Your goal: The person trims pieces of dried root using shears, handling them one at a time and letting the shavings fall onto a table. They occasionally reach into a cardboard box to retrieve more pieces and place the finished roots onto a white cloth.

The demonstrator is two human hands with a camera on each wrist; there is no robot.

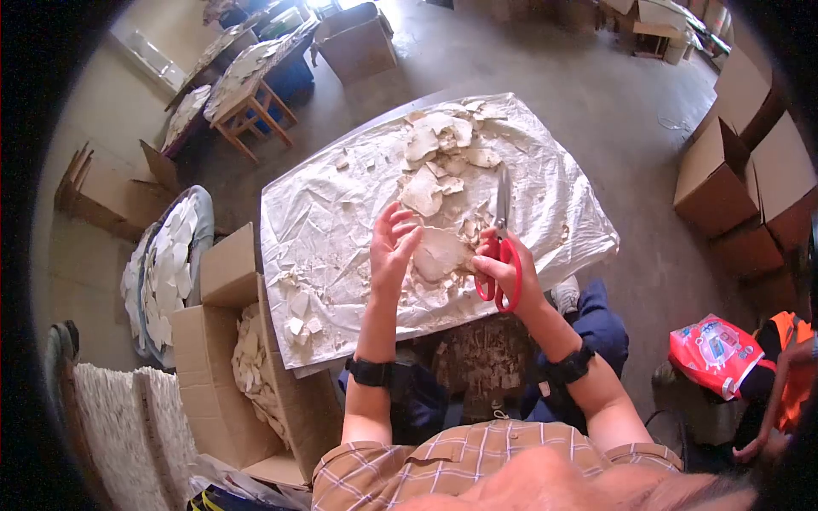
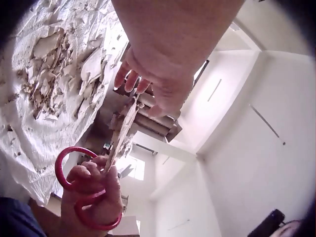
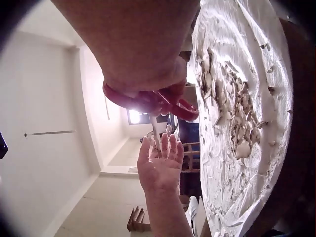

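One right hand (image 1: 522, 266) grips red-handled metal scissors (image 1: 502, 209), likely angled clear of pinched flat whitish piece (image 1: 441, 255); left hand (image 1: 392, 253): fingers loosely spread, gripping nothing.

The head camera looks down from above, each wrist camera across from close in, sharing the red-handled scissors (image 1: 503, 213).

Passage is available over the right part of the counter (image 1: 569, 194). Obstructions: pale fragments (image 1: 439, 136), far centre; scissors (image 1: 503, 204); carton (image 1: 209, 362), left near edge.
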